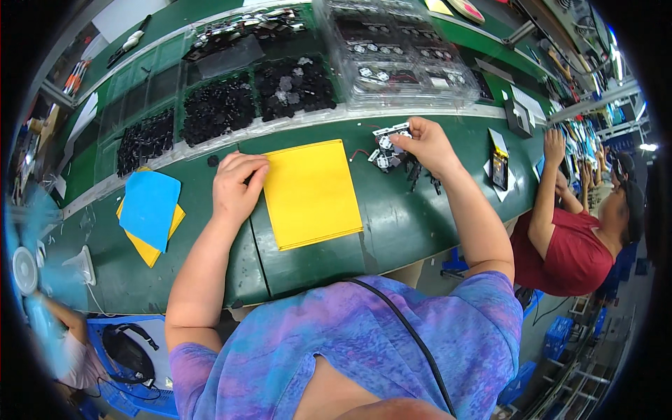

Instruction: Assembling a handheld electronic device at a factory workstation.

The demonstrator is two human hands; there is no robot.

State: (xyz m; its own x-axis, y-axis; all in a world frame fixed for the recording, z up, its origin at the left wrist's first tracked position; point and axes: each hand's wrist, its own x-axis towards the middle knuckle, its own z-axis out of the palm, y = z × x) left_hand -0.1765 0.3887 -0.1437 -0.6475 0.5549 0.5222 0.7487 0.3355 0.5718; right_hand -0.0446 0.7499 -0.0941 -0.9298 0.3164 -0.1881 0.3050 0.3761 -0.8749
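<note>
By the left fingers (253, 168) is a flat yellow square sheet (313, 196) with dark edge lines; below, a smooth green counter (402, 238).

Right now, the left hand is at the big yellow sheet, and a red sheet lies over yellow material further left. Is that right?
Not quite: the head view shows a blue sheet, not red, over the yellow material further left. The left hand is indeed at the big yellow sheet.

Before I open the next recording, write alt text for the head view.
The right hand touches black-and-white parts on a green bench; the left hand is at the upper left corner of a yellow mat. Heaps of black parts lie beyond, with a co-worker at right.
</note>
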